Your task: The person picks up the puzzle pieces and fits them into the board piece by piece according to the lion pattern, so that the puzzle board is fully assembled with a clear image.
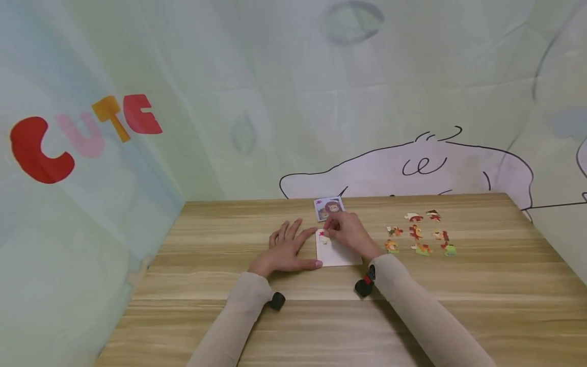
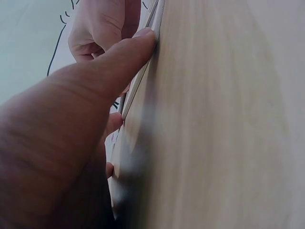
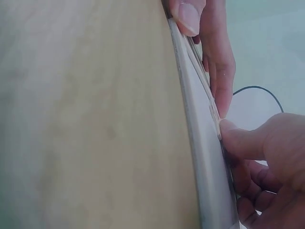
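A white puzzle board [image 1: 339, 257] lies flat on the table. A puzzle piece [image 1: 323, 238] with red and pale colours sits at its upper left corner. My left hand [image 1: 286, 253] is spread on the table with its thumb on the board's near left corner and its index fingertip at the far left corner. From the right, my right hand [image 1: 352, 234] reaches over the board and pinches the puzzle piece between thumb and fingers, low over the surface. In the right wrist view, the right thumb [image 3: 243, 140] is at the board's surface, close to the left hand's fingers.
Behind the board lies a picture card [image 1: 329, 208] with a lion on it, partly covered by the right hand. Several loose puzzle pieces [image 1: 415, 232] are spread out to the right. A printed curtain [image 1: 229, 102] hangs along the far and left table edges.
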Demonstrator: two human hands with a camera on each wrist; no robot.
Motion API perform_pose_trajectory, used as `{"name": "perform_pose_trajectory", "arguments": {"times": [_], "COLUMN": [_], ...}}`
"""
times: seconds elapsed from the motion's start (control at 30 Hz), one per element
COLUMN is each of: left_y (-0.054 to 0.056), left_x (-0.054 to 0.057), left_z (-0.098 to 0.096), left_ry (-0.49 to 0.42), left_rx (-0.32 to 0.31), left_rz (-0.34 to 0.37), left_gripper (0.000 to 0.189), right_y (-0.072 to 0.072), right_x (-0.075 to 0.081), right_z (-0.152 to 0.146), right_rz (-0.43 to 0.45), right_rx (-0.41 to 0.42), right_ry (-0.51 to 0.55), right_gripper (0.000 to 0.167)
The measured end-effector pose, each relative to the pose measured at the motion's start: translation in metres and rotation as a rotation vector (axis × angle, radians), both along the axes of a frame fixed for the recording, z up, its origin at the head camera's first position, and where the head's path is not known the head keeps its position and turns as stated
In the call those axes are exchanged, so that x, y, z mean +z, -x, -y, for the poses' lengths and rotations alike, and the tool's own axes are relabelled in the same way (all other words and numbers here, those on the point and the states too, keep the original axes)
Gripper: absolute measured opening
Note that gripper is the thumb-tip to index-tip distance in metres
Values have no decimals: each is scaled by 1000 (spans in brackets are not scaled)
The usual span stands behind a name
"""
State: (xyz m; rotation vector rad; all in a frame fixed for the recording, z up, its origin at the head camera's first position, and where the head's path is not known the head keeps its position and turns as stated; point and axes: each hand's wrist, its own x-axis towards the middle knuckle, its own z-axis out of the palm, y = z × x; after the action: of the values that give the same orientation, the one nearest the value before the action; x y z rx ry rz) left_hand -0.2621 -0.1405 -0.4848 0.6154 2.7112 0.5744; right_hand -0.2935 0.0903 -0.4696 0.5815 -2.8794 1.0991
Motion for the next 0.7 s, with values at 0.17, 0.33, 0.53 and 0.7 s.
{"name": "perform_pose_trajectory", "arguments": {"times": [0.17,0.33,0.53,0.7], "left_y": [0,0,1,2], "left_x": [0,1,1,-1], "left_z": [0,0,-1,-1], "left_ry": [-3,-2,1,-1], "left_rx": [0,-1,-6,-9], "left_rz": [2,7,1,-6], "left_gripper": [96,96,97,98], "right_y": [-1,-2,-3,-6], "right_x": [-3,-4,3,11], "right_z": [-1,-8,-26,-47], "right_rz": [-1,-8,-10,11], "right_rx": [-1,-30,-77,-109], "right_ry": [28,66,81,97], "right_gripper": [4,7,15,16]}}
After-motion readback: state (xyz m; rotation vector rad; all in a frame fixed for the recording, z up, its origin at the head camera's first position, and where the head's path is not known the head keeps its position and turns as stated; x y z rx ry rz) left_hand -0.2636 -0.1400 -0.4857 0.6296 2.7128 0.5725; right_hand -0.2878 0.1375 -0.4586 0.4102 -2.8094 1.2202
